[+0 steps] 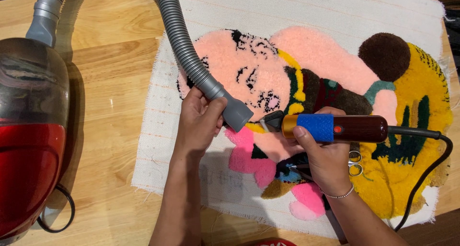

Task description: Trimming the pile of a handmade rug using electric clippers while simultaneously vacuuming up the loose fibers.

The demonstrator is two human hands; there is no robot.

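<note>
Clippers [335, 127] in right hand [326, 162]; left hand [201, 119] grasps vacuum hose [191, 59].

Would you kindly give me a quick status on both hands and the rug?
Left hand grips vacuum hose. Right hand holds corded trimmer on tufted rug. Scissors beside right hand.

I see open wooden table [110, 83] between red vacuum cleaner [28, 131] and tufted rug [335, 64], grey hose [184, 49] crossing the rug's upper left, black cord [426, 164] looping at the right, small scissors [355, 161] beside my right hand [326, 160]
</note>
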